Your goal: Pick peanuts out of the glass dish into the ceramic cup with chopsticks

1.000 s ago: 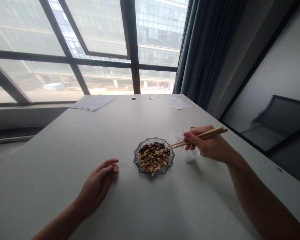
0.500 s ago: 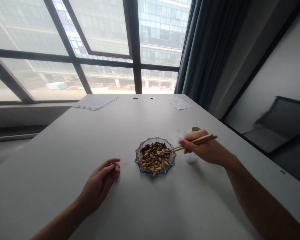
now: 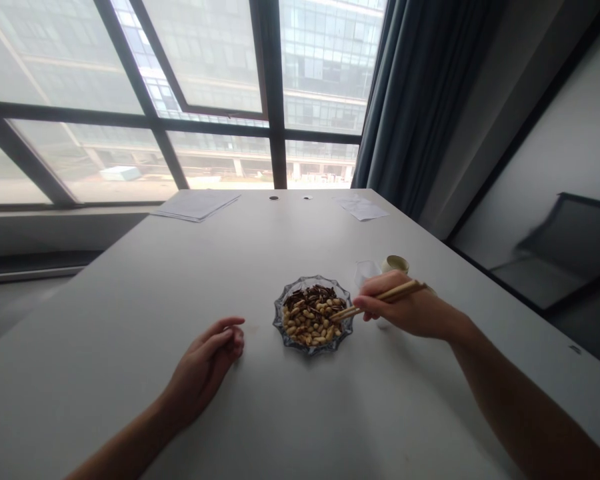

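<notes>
A scalloped glass bowl (image 3: 279, 325) stands on the white table, holding peanuts (image 3: 307, 328) along its near side and thin dark pieces (image 3: 316, 293) toward the back. My right hand (image 3: 405, 307) grips a pair of wooden chopsticks (image 3: 399, 291) from the right of the bowl. Their tips reach over the rim and touch the contents; whether anything is pinched between them I cannot tell. To the left of the bowl, my left hand (image 3: 211, 353) rests on its side on the table, index finger stretched out, the others loosely curled, with nothing in it.
Behind my right hand stand a clear container (image 3: 366, 271) and a round, pale, cup-like container (image 3: 397, 263), both partly hidden. Papers lie at the table's far left (image 3: 195, 205) and a sheet (image 3: 363, 207) at far right. A dark curtain (image 3: 405, 100) hangs beside the window.
My right hand has shifted slightly down and left, and the chopstick tips have moved lower over the peanuts. More of the cup-like container shows. My left hand keeps its pose.
</notes>
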{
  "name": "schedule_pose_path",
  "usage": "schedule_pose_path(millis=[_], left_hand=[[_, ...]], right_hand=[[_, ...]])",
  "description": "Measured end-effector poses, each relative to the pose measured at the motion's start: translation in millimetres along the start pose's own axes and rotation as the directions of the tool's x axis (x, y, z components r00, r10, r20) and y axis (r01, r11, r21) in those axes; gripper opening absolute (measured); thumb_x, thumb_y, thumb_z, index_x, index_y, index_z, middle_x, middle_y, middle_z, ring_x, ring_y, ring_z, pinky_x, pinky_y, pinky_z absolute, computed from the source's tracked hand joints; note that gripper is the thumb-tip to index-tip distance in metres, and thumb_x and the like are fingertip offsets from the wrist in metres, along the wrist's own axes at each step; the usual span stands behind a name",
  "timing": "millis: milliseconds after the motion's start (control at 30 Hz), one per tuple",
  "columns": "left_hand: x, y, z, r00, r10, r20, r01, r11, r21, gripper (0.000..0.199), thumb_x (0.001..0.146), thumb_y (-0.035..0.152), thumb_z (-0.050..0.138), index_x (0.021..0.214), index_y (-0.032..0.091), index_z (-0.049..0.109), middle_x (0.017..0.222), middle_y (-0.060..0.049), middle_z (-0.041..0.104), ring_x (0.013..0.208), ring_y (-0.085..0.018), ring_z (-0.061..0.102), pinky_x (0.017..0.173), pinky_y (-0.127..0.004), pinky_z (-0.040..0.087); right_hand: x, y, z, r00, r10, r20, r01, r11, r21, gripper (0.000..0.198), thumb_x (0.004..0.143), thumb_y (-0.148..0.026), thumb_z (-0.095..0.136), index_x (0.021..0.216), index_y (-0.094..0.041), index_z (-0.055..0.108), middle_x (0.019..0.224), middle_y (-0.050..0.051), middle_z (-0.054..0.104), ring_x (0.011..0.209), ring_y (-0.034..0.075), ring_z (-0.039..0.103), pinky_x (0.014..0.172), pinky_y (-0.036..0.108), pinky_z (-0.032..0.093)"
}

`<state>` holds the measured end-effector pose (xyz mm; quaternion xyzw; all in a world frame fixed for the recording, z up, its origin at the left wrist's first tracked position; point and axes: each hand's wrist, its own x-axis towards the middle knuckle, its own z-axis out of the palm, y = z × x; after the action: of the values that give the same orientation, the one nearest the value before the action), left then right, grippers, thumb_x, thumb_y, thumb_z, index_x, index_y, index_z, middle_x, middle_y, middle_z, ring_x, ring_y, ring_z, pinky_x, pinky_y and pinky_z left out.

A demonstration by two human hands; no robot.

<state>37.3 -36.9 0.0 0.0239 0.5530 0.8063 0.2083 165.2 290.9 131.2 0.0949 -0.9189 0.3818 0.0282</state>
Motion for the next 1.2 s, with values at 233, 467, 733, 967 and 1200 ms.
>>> schedule_pose_path(millis=[233, 467, 733, 967, 1200], left_hand=[[2, -3, -2, 1.000, 0.007, 0.016, -0.006, 1.000, -0.026, 0.024, 0.072, 0.025, 0.082, 0.094, 0.016, 0.076, 0.071, -0.004, 0.063, 0.068, -0.015, 0.053, 0.061, -0.021, 0.048], [3, -4, -5, 1.000, 0.006, 0.027, -0.005, 1.000, -0.020, 0.023, 0.075, 0.025, 0.080, 0.096, 0.016, 0.076, 0.072, -0.005, 0.063, 0.069, -0.015, 0.053, 0.062, -0.020, 0.048], [1, -2, -2, 1.000, 0.004, 0.015, -0.003, 1.000, -0.023, 0.024, 0.073, 0.025, 0.081, 0.095, 0.016, 0.076, 0.072, -0.005, 0.063, 0.069, -0.015, 0.053, 0.062, -0.021, 0.049], [2, -1, -1, 1.000, -0.001, -0.003, 0.001, 1.000, -0.024, 0.026, 0.071, 0.024, 0.083, 0.094, 0.015, 0.076, 0.071, -0.005, 0.063, 0.067, -0.016, 0.054, 0.061, -0.021, 0.048], [1, -2, -1, 1.000, -0.002, 0.012, 0.003, 1.000, -0.025, 0.024, 0.073, 0.025, 0.081, 0.095, 0.016, 0.076, 0.072, -0.004, 0.063, 0.069, -0.015, 0.053, 0.062, -0.021, 0.048]], right_hand=[[-3, -2, -4, 0.992, 0.058, -0.113, -0.058, 0.998, 0.004, 0.040, 0.097, -0.048, 0.058, 0.078, -0.017, 0.074, 0.072, 0.005, 0.074, 0.067, 0.018, 0.069, 0.060, 0.025, 0.051], [3, 4, 6, 0.998, -0.022, -0.058, 0.019, 0.998, -0.062, 0.040, 0.099, -0.046, 0.057, 0.077, -0.017, 0.073, 0.071, 0.003, 0.072, 0.066, 0.015, 0.065, 0.062, 0.026, 0.047], [0, -2, 4, 0.999, 0.019, -0.032, -0.021, 0.998, -0.058, 0.043, 0.099, -0.047, 0.055, 0.072, -0.017, 0.072, 0.067, 0.003, 0.071, 0.062, 0.015, 0.064, 0.059, 0.026, 0.046], [3, 4, 12, 0.994, 0.090, -0.066, -0.088, 0.996, 0.032, 0.036, 0.097, -0.046, 0.059, 0.080, -0.018, 0.074, 0.072, 0.003, 0.074, 0.064, 0.017, 0.071, 0.058, 0.025, 0.051], [10, 11, 26, 0.990, 0.131, -0.043, -0.123, 0.981, 0.147, 0.033, 0.095, -0.047, 0.061, 0.087, -0.017, 0.073, 0.075, 0.004, 0.077, 0.068, 0.019, 0.074, 0.059, 0.025, 0.056]])
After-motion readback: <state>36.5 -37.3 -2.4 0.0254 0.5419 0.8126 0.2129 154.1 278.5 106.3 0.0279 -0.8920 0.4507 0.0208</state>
